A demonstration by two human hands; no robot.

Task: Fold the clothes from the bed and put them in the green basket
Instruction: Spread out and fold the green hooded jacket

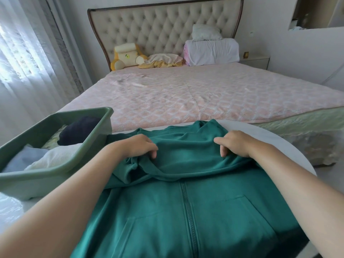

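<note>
A teal zip-up jacket point(188, 211) lies front up on a round white table point(275, 138), zipper toward me and two slanted pockets showing. Its upper part is folded down over the chest. My left hand point(138, 146) grips the folded cloth at the left, fingers curled into it. At the right of the same fold my right hand point(233, 143) grips the fabric. The green basket point(55, 164) stands on the table's left side and holds a dark navy garment, a white one and a light blue one.
The bed point(186, 97) with a pink quilted cover stretches beyond the table. By the tufted headboard lie a yellow plush toy point(126, 55), a crumpled yellow cloth and stacked white bedding point(212, 51). Curtains point(28, 53) hang at the left.
</note>
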